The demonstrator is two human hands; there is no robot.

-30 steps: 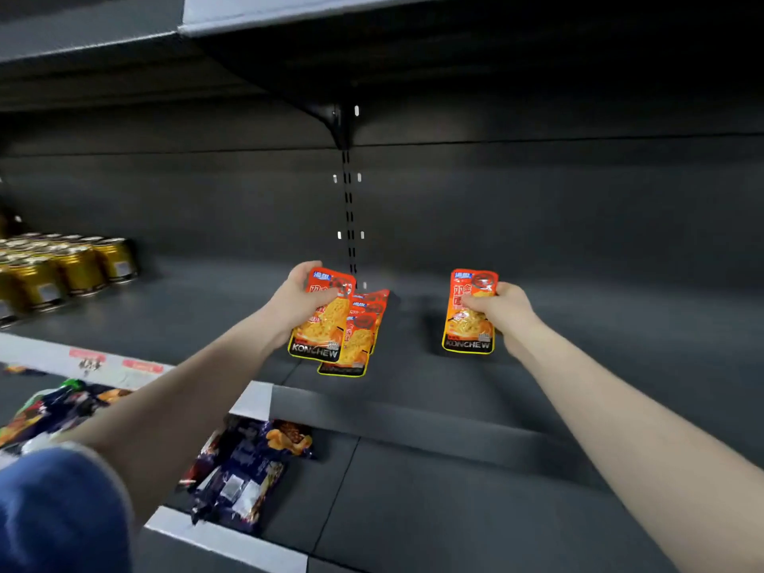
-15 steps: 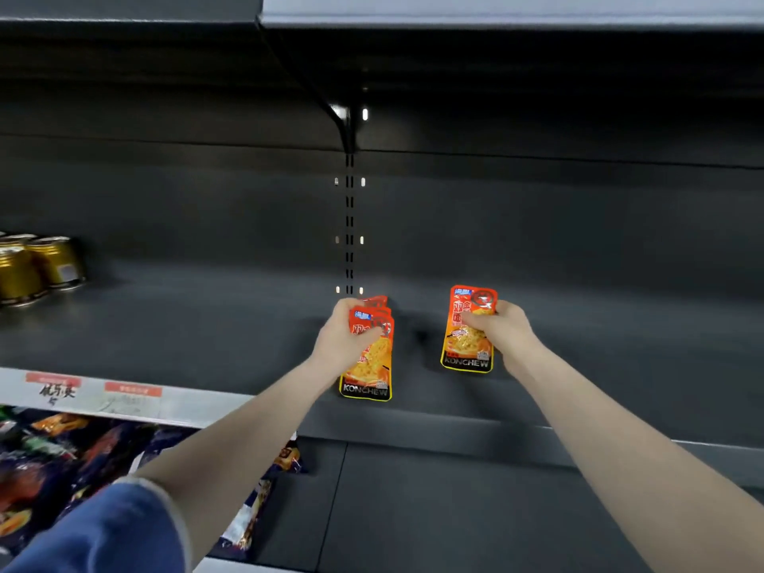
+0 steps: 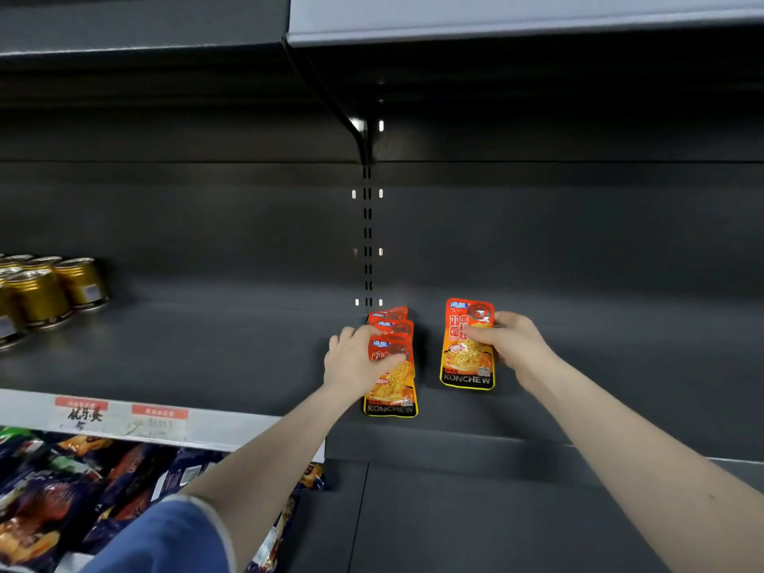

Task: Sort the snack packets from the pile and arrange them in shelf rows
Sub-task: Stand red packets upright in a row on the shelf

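Three orange-red KONCHEW snack packets [image 3: 392, 390] stand in an overlapping row on the dark shelf [image 3: 206, 349], just right of the slotted upright. My left hand [image 3: 355, 359] grips the front packet of that row, thumb across its face. A single matching packet [image 3: 467, 361] stands to the right, held upright by my right hand [image 3: 510, 345], whose fingers and thumb pinch its right edge. A gap of bare shelf separates the row from the single packet.
Gold cans [image 3: 41, 291] stand at the shelf's far left. A pile of dark blue snack packets [image 3: 82, 490] lies on the lower shelf at bottom left, under white price labels [image 3: 120, 417]. An upper shelf [image 3: 496, 18] overhangs.
My left hand has brought its packet right and pushed it against the two others, closing them into a tight row. My right hand has kept its packet in place. The view shifted right, then back.
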